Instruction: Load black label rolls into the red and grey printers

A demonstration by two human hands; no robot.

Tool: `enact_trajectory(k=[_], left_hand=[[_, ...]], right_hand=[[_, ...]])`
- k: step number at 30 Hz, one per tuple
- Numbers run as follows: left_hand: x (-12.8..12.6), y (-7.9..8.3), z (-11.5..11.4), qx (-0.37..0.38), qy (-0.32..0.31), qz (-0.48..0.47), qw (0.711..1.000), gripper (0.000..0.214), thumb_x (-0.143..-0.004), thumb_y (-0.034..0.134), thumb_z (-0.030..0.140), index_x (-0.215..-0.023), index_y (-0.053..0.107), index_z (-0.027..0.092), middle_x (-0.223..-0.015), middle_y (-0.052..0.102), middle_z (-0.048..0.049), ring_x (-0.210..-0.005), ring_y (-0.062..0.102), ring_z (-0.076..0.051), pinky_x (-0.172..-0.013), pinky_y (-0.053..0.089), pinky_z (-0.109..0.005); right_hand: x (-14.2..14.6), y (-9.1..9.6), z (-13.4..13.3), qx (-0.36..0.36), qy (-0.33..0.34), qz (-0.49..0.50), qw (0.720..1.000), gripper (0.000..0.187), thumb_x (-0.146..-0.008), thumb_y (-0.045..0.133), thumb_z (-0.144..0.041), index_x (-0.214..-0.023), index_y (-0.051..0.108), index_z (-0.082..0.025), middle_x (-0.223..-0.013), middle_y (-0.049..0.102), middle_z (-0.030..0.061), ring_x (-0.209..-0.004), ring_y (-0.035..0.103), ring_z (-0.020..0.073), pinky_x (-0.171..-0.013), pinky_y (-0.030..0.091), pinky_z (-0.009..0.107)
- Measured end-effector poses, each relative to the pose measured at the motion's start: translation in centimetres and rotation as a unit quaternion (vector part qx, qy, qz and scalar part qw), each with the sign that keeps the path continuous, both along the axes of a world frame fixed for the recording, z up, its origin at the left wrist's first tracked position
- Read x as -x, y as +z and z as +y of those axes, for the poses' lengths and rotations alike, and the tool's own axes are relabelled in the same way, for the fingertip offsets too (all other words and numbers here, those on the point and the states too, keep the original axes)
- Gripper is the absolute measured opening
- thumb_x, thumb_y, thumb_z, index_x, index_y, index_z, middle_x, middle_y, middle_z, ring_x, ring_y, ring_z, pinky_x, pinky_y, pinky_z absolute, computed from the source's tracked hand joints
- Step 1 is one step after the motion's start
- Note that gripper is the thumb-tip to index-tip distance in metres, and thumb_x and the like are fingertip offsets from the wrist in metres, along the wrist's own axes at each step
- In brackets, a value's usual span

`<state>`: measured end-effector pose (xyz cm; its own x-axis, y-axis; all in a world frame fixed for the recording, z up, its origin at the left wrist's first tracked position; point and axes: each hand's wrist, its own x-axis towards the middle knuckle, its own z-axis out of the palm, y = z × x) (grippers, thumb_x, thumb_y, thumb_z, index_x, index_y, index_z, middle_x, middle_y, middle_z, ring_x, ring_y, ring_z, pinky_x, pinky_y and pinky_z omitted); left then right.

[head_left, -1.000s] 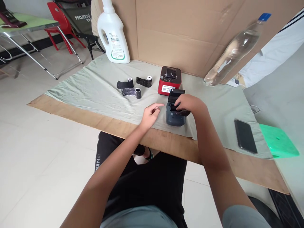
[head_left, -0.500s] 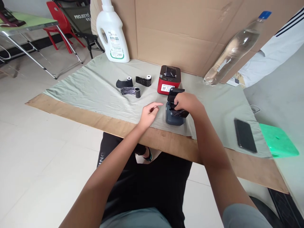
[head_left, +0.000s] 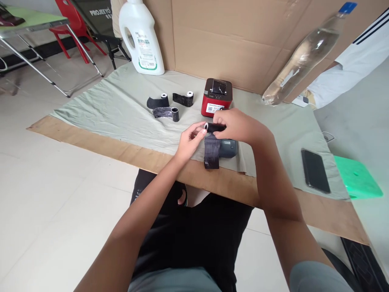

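Observation:
Between my hands is a small roll of black paper [head_left: 215,127] with a pale core, held above a dark grey mini printer [head_left: 228,149]. Its loose strip hangs down over the printer's left side. My right hand [head_left: 235,125] grips the roll from the right, fingers curled over it. At the roll's left end, my left hand [head_left: 191,140] pinches with thumb and fingers. The printer's lid is mostly hidden behind my right hand. Just behind stands a red and black printer [head_left: 216,97].
Several other black rolls [head_left: 175,114] with strips pulled out lie to the left. A white detergent bottle [head_left: 141,38] and a plastic bottle [head_left: 305,56] stand by the cardboard wall [head_left: 225,40]. To the right lies a phone [head_left: 315,170]. The wooden board's front edge [head_left: 209,178] is close to me.
My right hand has lifted the black roll out of the grey printer and brought it left. My left hand, earlier apart with a finger extended, now holds the roll's end.

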<state>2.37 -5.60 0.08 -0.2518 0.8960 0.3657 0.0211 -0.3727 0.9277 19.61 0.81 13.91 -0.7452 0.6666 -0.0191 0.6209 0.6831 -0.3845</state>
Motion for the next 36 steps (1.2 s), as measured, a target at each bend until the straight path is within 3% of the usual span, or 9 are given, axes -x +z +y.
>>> enact_trajectory(k=[3,6,11,15,20,24,29,33,36], left_hand=[[0.5,0.2,-0.4,0.007,-0.002,-0.002,1.000,0.052,-0.087,0.074,0.069,-0.104,0.075,0.020,-0.071,0.060,0.0020,-0.065,0.054,-0.012,-0.064,0.045,-0.026],[1.2,0.4,-0.8,-0.015,0.021,-0.006,1.000,0.049,-0.086,0.079,0.063,-0.114,0.073,0.024,-0.083,0.065,-0.0003,-0.077,0.061,-0.014,-0.068,0.049,-0.027],[1.9,0.5,-1.1,-0.041,0.036,-0.001,0.998,0.052,-0.086,0.081,0.061,-0.127,0.071,0.031,-0.092,0.066,-0.0014,-0.085,0.064,-0.016,-0.076,0.053,-0.030],[1.9,0.4,-1.3,-0.029,0.033,-0.028,0.999,0.045,-0.094,0.070,0.062,-0.124,0.072,0.028,-0.078,0.058,0.0012,-0.072,0.058,-0.013,-0.070,0.051,-0.029],[1.7,0.3,-1.3,-0.069,0.057,-0.016,0.996,0.052,-0.088,0.078,0.061,-0.129,0.070,0.030,-0.089,0.059,-0.0003,-0.073,0.058,-0.013,-0.069,0.049,-0.028],[1.7,0.2,-1.4,-0.052,0.070,-0.023,0.996,0.053,-0.091,0.072,0.066,-0.125,0.070,0.027,-0.089,0.060,-0.0007,-0.067,0.053,-0.010,-0.066,0.045,-0.027],[1.7,0.5,-1.8,-0.074,0.114,-0.001,0.991,0.050,-0.085,0.080,0.063,-0.117,0.070,0.025,-0.090,0.061,-0.0001,-0.065,0.052,-0.009,-0.063,0.043,-0.027],[2.5,1.2,-2.3,-0.097,0.104,0.082,0.986,0.048,-0.084,0.080,0.065,-0.106,0.072,0.024,-0.114,0.068,-0.0076,-0.090,0.065,-0.018,-0.074,0.050,-0.030],[3.4,1.5,-2.5,-0.120,0.048,0.161,0.978,0.050,-0.087,0.077,0.064,-0.119,0.073,0.026,-0.145,0.062,-0.0117,-0.120,0.064,-0.028,-0.090,0.053,-0.038]], right_hand=[[1.1,-1.0,0.0,0.024,0.045,0.059,0.997,0.014,-0.084,0.073,-0.030,-0.096,0.066,-0.026,-0.093,0.070,0.0015,-0.083,0.060,0.0207,-0.068,0.044,0.033],[1.6,-2.0,1.0,0.106,0.055,0.126,0.985,0.028,-0.087,0.074,-0.039,-0.111,0.069,-0.025,-0.109,0.074,0.0044,-0.094,0.066,0.0232,-0.078,0.051,0.034],[2.4,-3.1,1.8,0.188,0.080,0.193,0.960,0.026,-0.090,0.070,-0.039,-0.111,0.072,-0.024,-0.107,0.075,0.0046,-0.098,0.069,0.0243,-0.083,0.054,0.036],[3.1,-3.2,1.2,0.199,0.078,0.226,0.950,0.033,-0.084,0.076,-0.037,-0.115,0.071,-0.026,-0.118,0.074,0.0049,-0.106,0.070,0.0258,-0.087,0.056,0.037],[3.5,-3.4,1.0,0.172,0.066,0.256,0.949,0.023,-0.087,0.073,-0.036,-0.107,0.071,-0.025,-0.112,0.073,0.0051,-0.104,0.069,0.0255,-0.090,0.057,0.039],[3.7,-3.7,0.9,0.187,0.070,0.276,0.940,0.029,-0.083,0.076,-0.034,-0.109,0.069,-0.024,-0.114,0.072,0.0051,-0.105,0.069,0.0249,-0.091,0.057,0.039],[4.0,-3.9,0.4,0.223,0.001,0.274,0.936,0.039,-0.084,0.075,-0.037,-0.120,0.066,-0.025,-0.114,0.074,0.0051,-0.108,0.069,0.0250,-0.091,0.058,0.039],[3.4,-4.1,0.8,0.292,0.006,0.284,0.913,0.050,-0.083,0.076,-0.036,-0.131,0.064,-0.025,-0.116,0.075,0.0059,-0.107,0.072,0.0257,-0.086,0.060,0.038],[2.7,-3.9,1.4,0.344,0.041,0.264,0.900,0.055,-0.082,0.079,-0.035,-0.134,0.066,-0.022,-0.122,0.076,0.0079,-0.110,0.073,0.0270,-0.087,0.061,0.037]])
